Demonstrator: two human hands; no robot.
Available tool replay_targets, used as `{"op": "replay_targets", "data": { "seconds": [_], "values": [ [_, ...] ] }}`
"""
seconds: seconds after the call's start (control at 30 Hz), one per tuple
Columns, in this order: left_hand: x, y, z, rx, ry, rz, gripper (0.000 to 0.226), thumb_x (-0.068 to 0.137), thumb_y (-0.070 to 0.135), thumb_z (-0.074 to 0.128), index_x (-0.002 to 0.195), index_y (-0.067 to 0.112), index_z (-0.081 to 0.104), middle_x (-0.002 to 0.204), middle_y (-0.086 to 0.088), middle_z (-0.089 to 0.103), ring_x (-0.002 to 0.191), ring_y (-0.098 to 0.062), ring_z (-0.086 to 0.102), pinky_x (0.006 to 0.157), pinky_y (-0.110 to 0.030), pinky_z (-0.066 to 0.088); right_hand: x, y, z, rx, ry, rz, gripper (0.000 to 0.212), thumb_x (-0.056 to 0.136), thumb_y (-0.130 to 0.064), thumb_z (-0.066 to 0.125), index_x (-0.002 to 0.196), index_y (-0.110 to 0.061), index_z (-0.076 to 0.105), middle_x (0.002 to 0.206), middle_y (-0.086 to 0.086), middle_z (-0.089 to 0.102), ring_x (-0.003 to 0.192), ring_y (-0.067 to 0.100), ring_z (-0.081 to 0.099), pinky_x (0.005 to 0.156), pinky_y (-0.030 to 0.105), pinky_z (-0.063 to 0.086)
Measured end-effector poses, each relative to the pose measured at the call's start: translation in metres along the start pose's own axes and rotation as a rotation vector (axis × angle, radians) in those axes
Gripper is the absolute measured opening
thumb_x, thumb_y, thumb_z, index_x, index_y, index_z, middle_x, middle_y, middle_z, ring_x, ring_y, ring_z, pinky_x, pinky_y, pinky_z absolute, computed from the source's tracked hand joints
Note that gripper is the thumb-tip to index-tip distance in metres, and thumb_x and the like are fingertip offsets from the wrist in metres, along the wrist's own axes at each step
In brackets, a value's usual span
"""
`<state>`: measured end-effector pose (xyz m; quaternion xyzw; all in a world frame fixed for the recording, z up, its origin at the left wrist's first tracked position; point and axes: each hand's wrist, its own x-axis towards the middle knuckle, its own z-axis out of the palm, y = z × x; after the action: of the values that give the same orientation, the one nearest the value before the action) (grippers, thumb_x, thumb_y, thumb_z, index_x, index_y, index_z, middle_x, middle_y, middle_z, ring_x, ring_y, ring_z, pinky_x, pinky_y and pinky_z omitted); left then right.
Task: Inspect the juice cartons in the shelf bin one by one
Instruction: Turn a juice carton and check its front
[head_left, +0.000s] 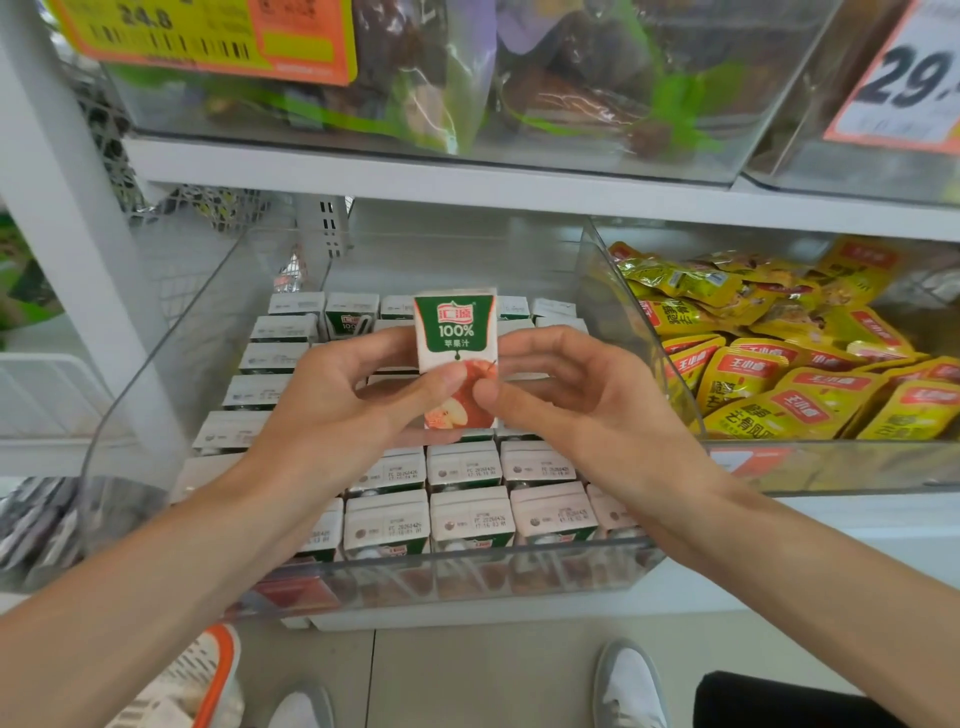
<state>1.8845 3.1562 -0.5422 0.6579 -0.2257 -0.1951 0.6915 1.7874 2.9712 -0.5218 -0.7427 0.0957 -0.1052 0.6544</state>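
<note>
"100%" on held carton (456, 332); "24.8", "29" on price tags (208, 36).

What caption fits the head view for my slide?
Left hand and right hand hold one juice carton upright above the clear bin of other cartons.

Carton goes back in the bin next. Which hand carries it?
Left, probably: the left hand lays its thumb across the front of the carton, fingers reaching behind it, while the right hand only pinches its lower right edge.
</note>
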Motion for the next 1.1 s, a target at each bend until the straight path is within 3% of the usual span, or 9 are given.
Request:
{"op": "replay_targets", "data": {
  "seconds": [0.1, 0.27, 0.6, 0.8, 0.97, 1.1],
  "values": [
    [0.0003, 0.0002, 0.0002, 0.000, -0.007, -0.019, 0.039, 0.085, 0.033, 0.080, 0.123, 0.031, 0.077, 0.120, 0.012, 0.078, 0.103, -0.016, 0.078, 0.077, -0.030, 0.065, 0.0006, 0.0022, -0.0008, -0.023, 0.034, 0.004, 0.029, 0.088, -0.015, 0.082, 0.116, -0.016, 0.074, 0.106, 0.000, 0.080, 0.095, 0.012, 0.078, 0.083, 0.021, 0.060],
    [0.0000, 0.0024, 0.0019, -0.042, -0.033, -0.049, 0.037, 0.101, 0.036, 0.058, 0.134, 0.024, 0.071, 0.125, 0.004, 0.076, 0.108, -0.020, 0.077, 0.082, -0.033, 0.065, 0.0018, 0.0037, -0.0030, -0.012, 0.060, 0.035, 0.030, 0.086, -0.019, 0.084, 0.115, -0.021, 0.075, 0.106, -0.001, 0.081, 0.097, 0.015, 0.079, 0.087, 0.027, 0.061],
    [-0.0004, 0.0022, 0.0021, -0.067, -0.002, -0.064, 0.031, 0.106, 0.033, 0.051, 0.125, 0.021, 0.073, 0.117, 0.002, 0.079, 0.106, -0.019, 0.077, 0.078, -0.030, 0.065, 0.0007, 0.0012, -0.0048, -0.043, 0.047, -0.005, 0.034, 0.079, -0.036, 0.084, 0.112, -0.027, 0.078, 0.103, -0.005, 0.081, 0.093, 0.009, 0.077, 0.081, 0.020, 0.058],
    [0.0008, 0.0026, 0.0001, -0.100, 0.000, -0.048, 0.031, 0.105, 0.034, 0.054, 0.122, 0.023, 0.076, 0.119, 0.001, 0.079, 0.107, -0.021, 0.077, 0.078, -0.032, 0.065, 0.0006, 0.0012, -0.0030, 0.042, 0.058, 0.039, 0.016, 0.093, -0.018, 0.077, 0.109, -0.018, 0.075, 0.100, 0.003, 0.083, 0.091, 0.017, 0.079, 0.077, 0.022, 0.061],
    [0.0008, 0.0017, 0.0006, -0.098, 0.016, -0.017, 0.037, 0.086, 0.031, 0.071, 0.122, 0.030, 0.077, 0.121, 0.005, 0.078, 0.106, -0.016, 0.077, 0.078, -0.031, 0.065, -0.0002, -0.0009, -0.0026, 0.109, 0.032, 0.092, 0.013, 0.102, -0.010, 0.067, 0.114, -0.009, 0.071, 0.101, 0.016, 0.081, 0.106, 0.037, 0.075, 0.089, 0.032, 0.064],
    [-0.0006, 0.0038, 0.0014, 0.006, -0.090, -0.021, 0.050, 0.087, 0.045, 0.072, 0.136, 0.037, 0.067, 0.127, 0.014, 0.074, 0.116, -0.006, 0.072, 0.093, -0.019, 0.057, 0.0011, -0.0024, -0.0001, 0.169, -0.077, 0.151, 0.022, 0.101, -0.019, 0.070, 0.122, -0.012, 0.067, 0.110, 0.015, 0.080, 0.111, 0.033, 0.075, 0.105, 0.041, 0.057]
  ]
}}
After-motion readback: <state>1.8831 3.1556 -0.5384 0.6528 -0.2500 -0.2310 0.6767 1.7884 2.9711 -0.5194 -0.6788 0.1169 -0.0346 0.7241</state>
